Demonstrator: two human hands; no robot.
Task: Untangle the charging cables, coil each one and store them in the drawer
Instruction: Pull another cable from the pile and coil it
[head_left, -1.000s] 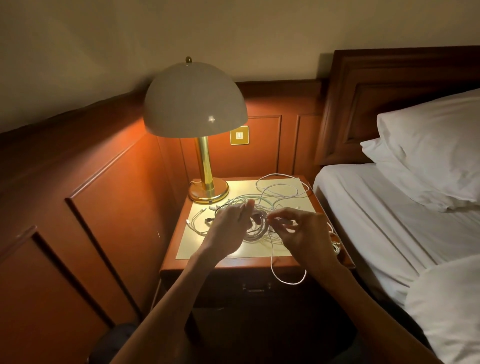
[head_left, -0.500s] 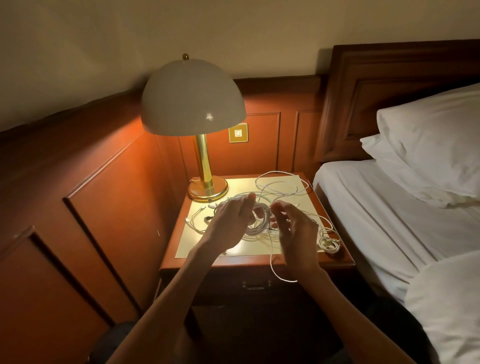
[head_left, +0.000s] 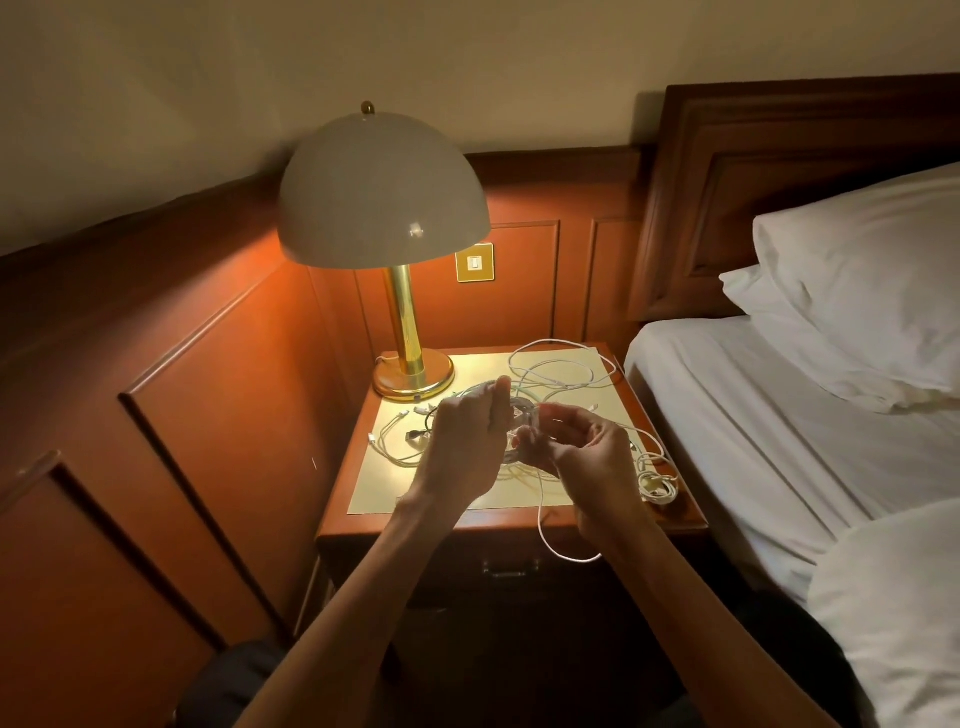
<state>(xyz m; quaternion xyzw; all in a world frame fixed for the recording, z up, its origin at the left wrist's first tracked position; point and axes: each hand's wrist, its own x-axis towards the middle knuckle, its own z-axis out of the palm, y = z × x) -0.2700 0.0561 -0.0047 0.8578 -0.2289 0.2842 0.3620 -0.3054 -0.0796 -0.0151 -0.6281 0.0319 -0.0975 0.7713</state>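
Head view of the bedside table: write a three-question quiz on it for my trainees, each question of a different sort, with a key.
1. True or false: the drawer is open.
2. Where on the nightstand does the lamp stand? A) back left corner B) front right corner C) front centre
3. Fill in: the left hand and right hand hold charging cables; one loop hangs over the nightstand's ____ edge.
Key: 1 false; 2 A; 3 front.
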